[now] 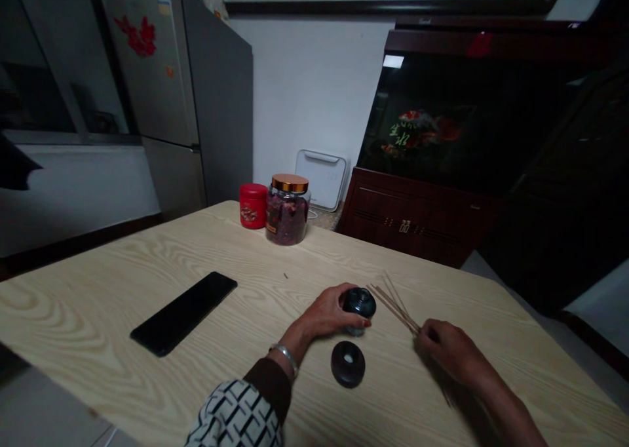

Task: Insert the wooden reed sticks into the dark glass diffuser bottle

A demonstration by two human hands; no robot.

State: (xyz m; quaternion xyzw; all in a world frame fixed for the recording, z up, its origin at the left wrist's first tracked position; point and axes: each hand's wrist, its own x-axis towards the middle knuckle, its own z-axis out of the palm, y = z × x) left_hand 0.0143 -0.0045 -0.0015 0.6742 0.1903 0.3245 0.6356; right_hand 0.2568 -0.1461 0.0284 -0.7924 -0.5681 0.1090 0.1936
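Note:
My left hand is wrapped round a small dark jar with a ridged, shiny black top, which stands on the table. Just in front of the jar lies a round, dark disc with a pale spot in its middle. To the right, my right hand pinches several thin brown incense sticks. Their ends fan out towards the jar, beside it and apart from it. The lower ends of the sticks pass beneath my right hand and are partly hidden.
A black phone lies on the wood-grain table at left. At the far edge stand a red canister and a glass jar with a copper lid. Beyond are a fridge and an aquarium.

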